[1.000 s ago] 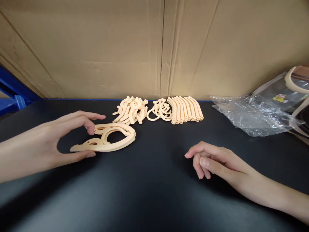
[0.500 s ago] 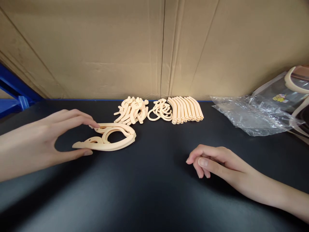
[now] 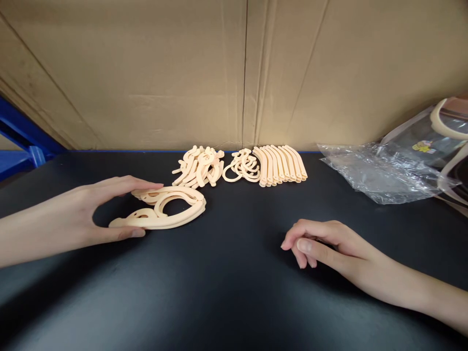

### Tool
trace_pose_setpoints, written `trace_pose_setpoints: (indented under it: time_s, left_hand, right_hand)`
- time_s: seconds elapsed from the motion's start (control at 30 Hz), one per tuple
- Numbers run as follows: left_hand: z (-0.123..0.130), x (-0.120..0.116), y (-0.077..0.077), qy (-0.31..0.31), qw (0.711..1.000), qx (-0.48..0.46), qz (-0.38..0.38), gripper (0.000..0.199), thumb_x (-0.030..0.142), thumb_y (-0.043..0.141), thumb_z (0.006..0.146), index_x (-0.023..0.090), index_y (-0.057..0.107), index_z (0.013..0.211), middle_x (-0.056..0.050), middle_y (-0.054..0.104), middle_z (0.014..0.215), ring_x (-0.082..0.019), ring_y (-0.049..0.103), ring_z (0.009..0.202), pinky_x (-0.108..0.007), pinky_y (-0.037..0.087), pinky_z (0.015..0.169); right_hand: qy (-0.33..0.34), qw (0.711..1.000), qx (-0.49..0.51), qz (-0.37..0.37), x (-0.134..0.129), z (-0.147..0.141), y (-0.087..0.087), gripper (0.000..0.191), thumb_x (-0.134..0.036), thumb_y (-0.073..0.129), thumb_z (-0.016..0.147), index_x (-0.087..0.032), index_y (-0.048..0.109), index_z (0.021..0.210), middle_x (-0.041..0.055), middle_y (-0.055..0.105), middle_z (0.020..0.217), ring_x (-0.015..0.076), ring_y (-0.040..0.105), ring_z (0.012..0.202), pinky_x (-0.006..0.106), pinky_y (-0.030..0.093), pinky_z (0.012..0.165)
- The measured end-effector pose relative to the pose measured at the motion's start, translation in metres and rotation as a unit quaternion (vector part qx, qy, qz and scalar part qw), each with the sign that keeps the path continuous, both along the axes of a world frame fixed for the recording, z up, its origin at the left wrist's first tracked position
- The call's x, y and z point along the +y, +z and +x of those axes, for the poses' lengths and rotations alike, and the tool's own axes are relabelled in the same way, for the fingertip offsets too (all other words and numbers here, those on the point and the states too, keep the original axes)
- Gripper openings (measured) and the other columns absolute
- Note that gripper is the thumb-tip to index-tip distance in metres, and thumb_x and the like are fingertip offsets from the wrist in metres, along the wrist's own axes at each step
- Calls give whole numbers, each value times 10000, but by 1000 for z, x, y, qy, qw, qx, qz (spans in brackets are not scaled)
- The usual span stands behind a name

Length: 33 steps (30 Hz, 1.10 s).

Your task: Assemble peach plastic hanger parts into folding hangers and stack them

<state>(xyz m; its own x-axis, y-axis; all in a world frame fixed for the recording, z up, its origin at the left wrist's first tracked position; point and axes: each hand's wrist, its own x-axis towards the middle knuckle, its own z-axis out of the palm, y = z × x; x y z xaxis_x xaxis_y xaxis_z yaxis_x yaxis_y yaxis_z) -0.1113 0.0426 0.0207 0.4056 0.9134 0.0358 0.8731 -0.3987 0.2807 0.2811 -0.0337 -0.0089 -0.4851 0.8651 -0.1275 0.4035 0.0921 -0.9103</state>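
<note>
Several beige folded hangers (image 3: 175, 220) lie stacked on the black table (image 3: 219, 292) at centre left. Around their left part is my left hand (image 3: 86, 207), the thumb along the near edge and the fingers along the far edge. My right hand (image 3: 321, 243) rests over the table at the right, fingers curled and thumb against them, with nothing visible in it. Behind are a heap of beige curved pieces (image 3: 200, 166), a small pile of beige hooks (image 3: 242, 166) and a row of beige arm pieces (image 3: 281, 165).
Clear plastic wrap (image 3: 380, 175) lies at the back right, beside a transparent bag (image 3: 413, 141) with a beige handle. A cardboard wall (image 3: 175, 73) stands along the back edge. Blue metal framing (image 3: 22, 131) is at the left.
My left hand has moved slightly right and its fingers have come down along the far edge of the folded hangers. My right hand has hardly moved.
</note>
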Motion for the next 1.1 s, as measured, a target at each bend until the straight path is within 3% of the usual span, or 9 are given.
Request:
trace_pose_setpoints:
  time_s: [0.63, 1.1]
  left_hand:
    - [4, 0, 4, 11, 1000, -11, -27, 689, 682, 624, 721, 307, 549, 1293, 6, 618, 1310, -277, 571, 1188, -365, 373, 1081]
    - [5, -1, 5, 16, 1000, -6, -23, 702, 722, 606, 718, 325, 548, 1294, 32, 633, 1281, -266, 591, 1166, -342, 392, 1055]
  right_hand:
    - [5, 1000, -9, 4, 1, 0, 2, 255, -405, 492, 990, -242, 685, 956, -21, 631, 758, 107, 563, 711, 234, 423, 664]
    - [4, 1000, -12, 3, 0, -1, 3, 258, -408, 494, 988, -239, 684, 950, -19, 633, 756, 109, 568, 710, 233, 426, 663]
